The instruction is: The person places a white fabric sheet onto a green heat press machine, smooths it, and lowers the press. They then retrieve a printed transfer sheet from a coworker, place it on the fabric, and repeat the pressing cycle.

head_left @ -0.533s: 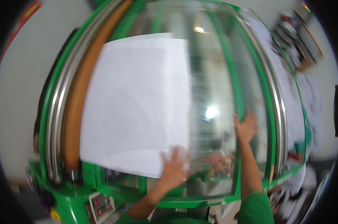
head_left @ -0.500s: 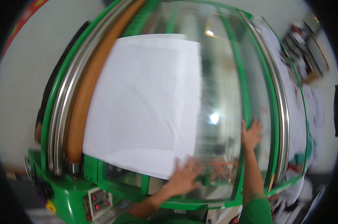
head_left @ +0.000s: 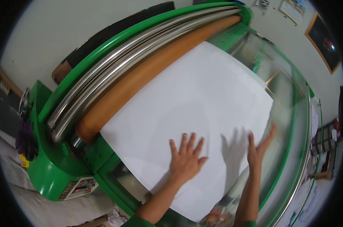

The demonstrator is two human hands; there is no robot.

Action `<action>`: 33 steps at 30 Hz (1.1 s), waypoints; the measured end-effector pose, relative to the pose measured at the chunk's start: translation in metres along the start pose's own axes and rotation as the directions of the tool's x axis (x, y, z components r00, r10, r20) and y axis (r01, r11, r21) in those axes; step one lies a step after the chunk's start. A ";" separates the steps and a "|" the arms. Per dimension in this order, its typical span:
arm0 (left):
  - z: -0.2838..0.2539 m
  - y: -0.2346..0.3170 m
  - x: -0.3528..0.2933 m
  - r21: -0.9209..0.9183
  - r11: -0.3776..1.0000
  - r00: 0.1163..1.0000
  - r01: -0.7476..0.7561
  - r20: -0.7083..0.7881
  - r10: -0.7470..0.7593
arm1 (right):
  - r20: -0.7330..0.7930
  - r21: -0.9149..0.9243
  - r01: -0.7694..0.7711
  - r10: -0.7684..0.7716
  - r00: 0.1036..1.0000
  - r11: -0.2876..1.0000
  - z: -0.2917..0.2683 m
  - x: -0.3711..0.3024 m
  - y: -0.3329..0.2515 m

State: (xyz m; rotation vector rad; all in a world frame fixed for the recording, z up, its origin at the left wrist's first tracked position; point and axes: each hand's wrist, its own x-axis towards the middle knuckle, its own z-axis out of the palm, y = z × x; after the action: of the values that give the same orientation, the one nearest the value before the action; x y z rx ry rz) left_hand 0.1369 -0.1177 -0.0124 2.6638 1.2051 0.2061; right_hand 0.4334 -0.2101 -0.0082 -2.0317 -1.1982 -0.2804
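A large white sheet (head_left: 201, 98) lies over the glass top of a green machine, its far-left edge against an orange-brown roller (head_left: 141, 83). My left hand (head_left: 186, 162) is spread over the near part of the sheet, palm down, fingers apart; whether it presses on the sheet is hard to tell. Just above the sheet's right edge is my right hand (head_left: 259, 147), turned on its side with thumb and fingers apart and the fingers smeared by motion. It casts a shadow on the sheet. Neither hand holds anything.
Shiny metal rollers (head_left: 114, 62) run beside the orange-brown one. A control panel (head_left: 80, 188) sits on the machine's green end housing (head_left: 46, 166). Glass (head_left: 281, 132) shows right of the sheet, then a green frame bar and pale cloth (head_left: 302, 204). A framed dark board (head_left: 323, 43) hangs on the wall.
My view has swung toward the rollers. My left hand has come from the sheet's near corner onto the sheet. My right hand has moved from the glass to the sheet's right edge.
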 end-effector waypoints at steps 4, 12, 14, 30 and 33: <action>0.008 0.006 -0.007 0.022 0.999 0.999 -0.038 -0.033 0.038 | 0.209 -0.165 0.349 -0.313 0.926 0.922 0.151 0.147 -0.095; 0.010 0.001 -0.009 -0.021 0.996 0.994 -0.091 -0.064 0.089 | 0.506 -0.369 0.148 0.065 0.860 0.918 0.226 0.200 -0.093; 0.012 0.001 -0.011 -0.071 0.992 0.994 -0.106 -0.046 0.103 | 0.500 -0.366 0.175 0.034 0.865 0.914 0.222 0.198 -0.074; -0.011 0.007 -0.012 -0.334 0.942 0.972 -0.039 0.205 0.113 | 0.343 -0.428 -0.085 0.249 0.906 0.900 0.237 0.231 -0.051; -0.007 0.003 -0.016 -0.304 0.952 0.971 -0.030 0.219 0.101 | 0.306 -0.478 -0.129 0.303 0.903 0.869 0.226 0.232 -0.025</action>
State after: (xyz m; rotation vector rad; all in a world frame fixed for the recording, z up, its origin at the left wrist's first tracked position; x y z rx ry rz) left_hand 0.1272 -0.1312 -0.0049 2.3878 0.9312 0.0761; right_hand 0.4985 0.1077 -0.0319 -2.7006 -1.1808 -0.0553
